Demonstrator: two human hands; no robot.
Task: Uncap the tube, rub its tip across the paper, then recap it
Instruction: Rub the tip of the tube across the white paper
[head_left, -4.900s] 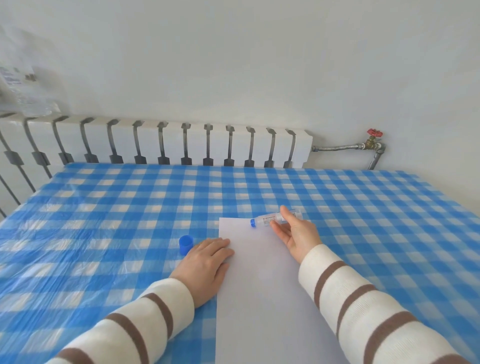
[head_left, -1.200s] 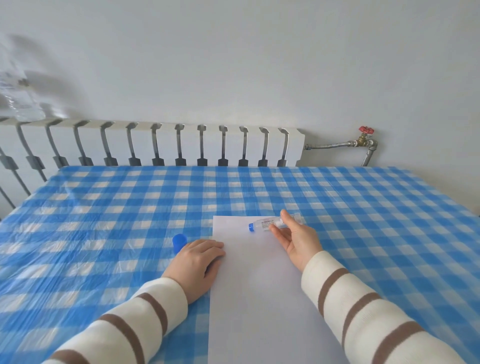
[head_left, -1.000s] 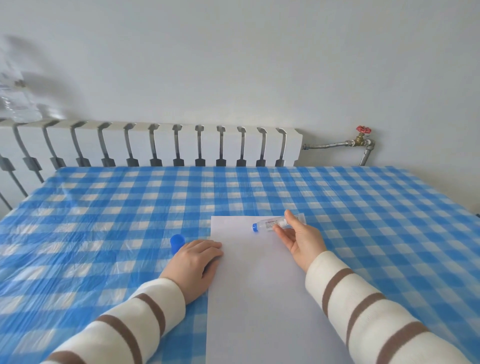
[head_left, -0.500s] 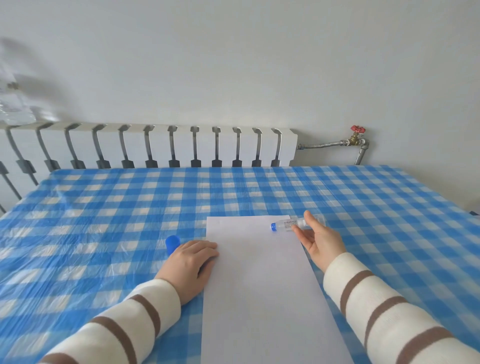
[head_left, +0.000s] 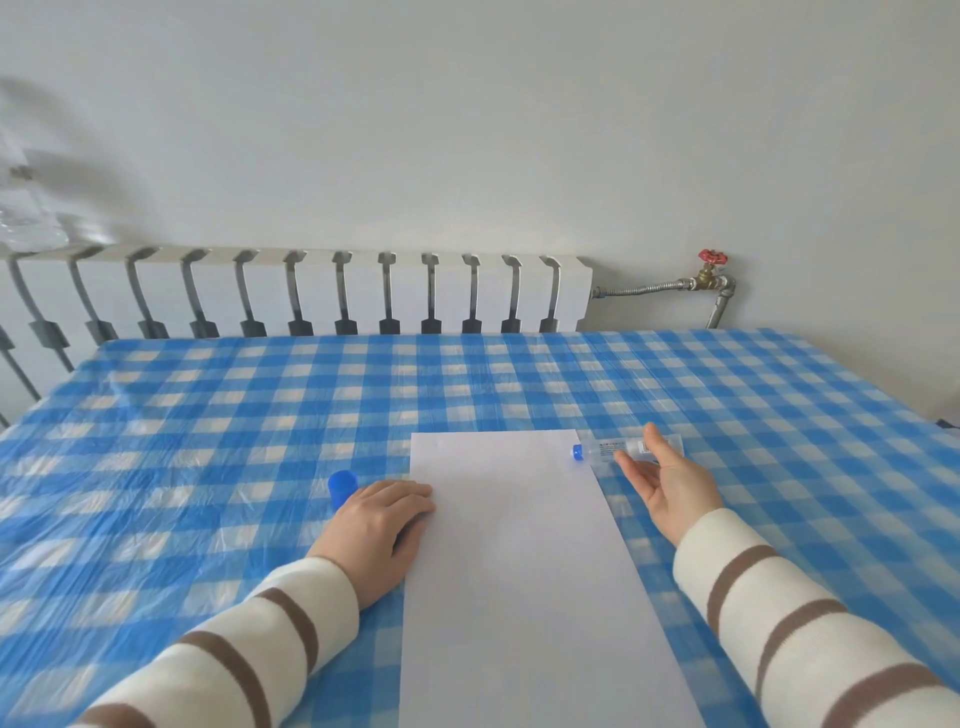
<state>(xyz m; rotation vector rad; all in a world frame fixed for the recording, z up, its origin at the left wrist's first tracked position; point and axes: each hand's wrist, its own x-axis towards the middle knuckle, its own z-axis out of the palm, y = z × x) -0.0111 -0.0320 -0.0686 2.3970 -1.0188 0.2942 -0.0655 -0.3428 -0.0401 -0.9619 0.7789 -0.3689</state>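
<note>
Checked tablecloth (head_left: 260, 415): right hand (head_left: 670, 486) pinches tube (head_left: 618, 448); left hand (head_left: 379, 530) flat on paper (head_left: 519, 571).

Right hand (head_left: 670, 480) pinches uncapped tube (head_left: 623, 448) at the paper's (head_left: 519, 571) far right corner; left hand (head_left: 376, 525) flat on its left edge beside blue cap (head_left: 342, 486).

Bright, even daylight; soft shadows; wide-angle bending at edges; blurred smear far left.
</note>
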